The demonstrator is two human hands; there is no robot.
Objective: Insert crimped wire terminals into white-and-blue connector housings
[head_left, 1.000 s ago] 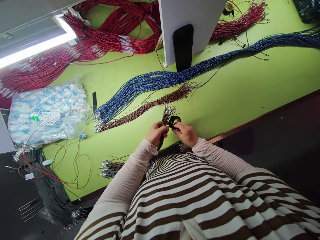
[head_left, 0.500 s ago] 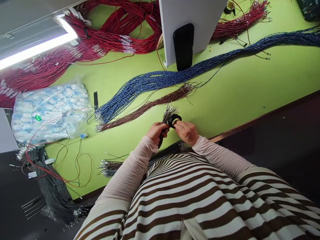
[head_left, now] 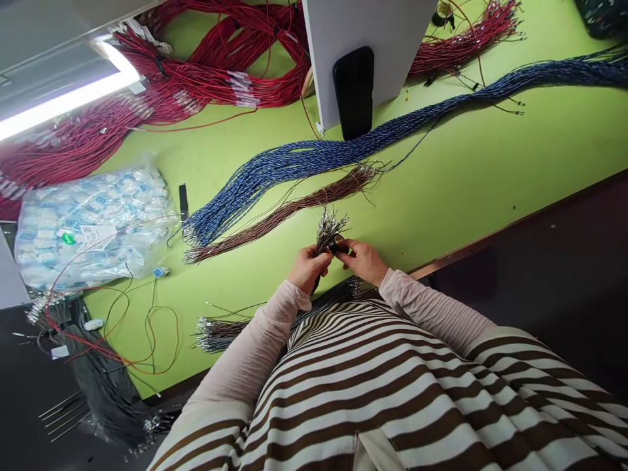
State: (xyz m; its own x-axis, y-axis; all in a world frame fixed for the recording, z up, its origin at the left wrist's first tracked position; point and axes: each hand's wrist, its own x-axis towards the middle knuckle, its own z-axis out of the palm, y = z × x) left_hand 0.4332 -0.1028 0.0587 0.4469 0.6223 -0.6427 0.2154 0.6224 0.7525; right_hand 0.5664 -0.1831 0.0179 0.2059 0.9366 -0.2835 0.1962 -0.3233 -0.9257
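Note:
My left hand (head_left: 311, 265) is closed around a bundle of dark wires (head_left: 330, 229), whose silvery terminal ends fan out above the fingers. Against the right side of that bundle, my right hand (head_left: 364, 261) grips a roll of black tape (head_left: 338, 244); part of the roll is hidden by the fingers. Just beyond the hands lies a bundle of brown wires (head_left: 289, 208), with a longer bundle of blue wires (head_left: 304, 157) behind it. Close to my body, a bundle of black and grey wires (head_left: 218, 332) runs beneath my left forearm.
A phone (head_left: 353, 93) leans on a grey-white panel (head_left: 380, 39). At left are a clear bag of white connectors (head_left: 93, 222) and dark cables (head_left: 98, 366) hanging at the table edge. Red cables (head_left: 220, 78) lie at the back. Another tape roll (head_left: 443, 13) sits behind the panel.
The tape roll has turned and now shows less of its ring, pressed close to the bundle. My right fingers have shifted around it; my left hand still grips the wires. The view has moved slightly.

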